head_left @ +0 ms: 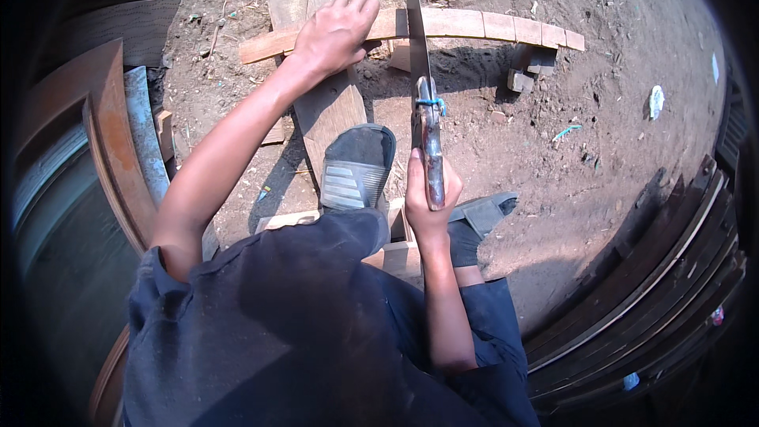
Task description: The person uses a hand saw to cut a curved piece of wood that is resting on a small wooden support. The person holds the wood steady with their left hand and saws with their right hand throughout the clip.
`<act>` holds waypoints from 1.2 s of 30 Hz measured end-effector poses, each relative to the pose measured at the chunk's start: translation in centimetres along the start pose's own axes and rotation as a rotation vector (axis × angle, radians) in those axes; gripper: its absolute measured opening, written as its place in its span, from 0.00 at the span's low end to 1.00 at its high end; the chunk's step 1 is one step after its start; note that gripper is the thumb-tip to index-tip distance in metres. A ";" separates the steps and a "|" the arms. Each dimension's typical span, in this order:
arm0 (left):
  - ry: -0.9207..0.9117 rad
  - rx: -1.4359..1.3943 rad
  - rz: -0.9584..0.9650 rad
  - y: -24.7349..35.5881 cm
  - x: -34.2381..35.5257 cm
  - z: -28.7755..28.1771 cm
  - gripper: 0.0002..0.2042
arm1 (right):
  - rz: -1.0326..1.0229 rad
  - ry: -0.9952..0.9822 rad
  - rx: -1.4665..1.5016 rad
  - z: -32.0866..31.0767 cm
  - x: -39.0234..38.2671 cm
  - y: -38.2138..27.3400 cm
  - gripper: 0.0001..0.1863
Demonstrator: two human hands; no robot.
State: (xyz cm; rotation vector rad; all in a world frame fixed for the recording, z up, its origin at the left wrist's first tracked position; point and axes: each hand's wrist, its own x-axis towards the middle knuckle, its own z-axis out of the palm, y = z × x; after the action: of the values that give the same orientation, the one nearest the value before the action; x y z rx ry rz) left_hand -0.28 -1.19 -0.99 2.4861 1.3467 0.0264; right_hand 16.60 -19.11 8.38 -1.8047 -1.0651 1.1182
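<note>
My right hand (pixel 431 209) is closed around the worn handle of a handsaw (pixel 431 130), tied with a blue cord. Its long blade points away from me and crosses a long, slightly curved wooden strip (pixel 455 22). Several cross lines mark the strip's right part. Left of the blade, my left hand (pixel 336 32) is clamped over the strip, fingers curled down; the fingertips are partly hidden. Beneath the strip's left part lies a wide wooden plank (pixel 332 115). Whether the blade has cut into the strip I cannot tell.
Small wooden blocks (pixel 531 67) lie under the strip's right end. My sandalled left foot (pixel 357 162) rests on the plank. A wooden frame (pixel 118 150) with a glass-like panel stands at left. Dark stacked boards (pixel 648 277) fill the lower right. Litter dots the dirt ground (pixel 609 103).
</note>
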 end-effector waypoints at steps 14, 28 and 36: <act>-0.012 0.001 -0.014 0.1 0.2 -0.1 0.23 | -0.051 0.029 0.068 0.9 2.0 0.2 0.06; -0.020 -0.010 0.023 0.2 0.2 -0.4 0.24 | 0.017 0.011 0.059 0.5 1.8 0.2 0.07; -0.025 0.019 0.010 -0.1 -0.5 0.1 0.25 | 0.011 -0.032 -0.116 -2.7 -4.4 1.8 0.03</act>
State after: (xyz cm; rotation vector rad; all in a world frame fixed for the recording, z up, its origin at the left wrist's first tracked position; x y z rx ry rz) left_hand -0.64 -1.54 -1.06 2.5006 1.3302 -0.0150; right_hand 18.40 -24.28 9.04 -1.8910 -1.1614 1.1152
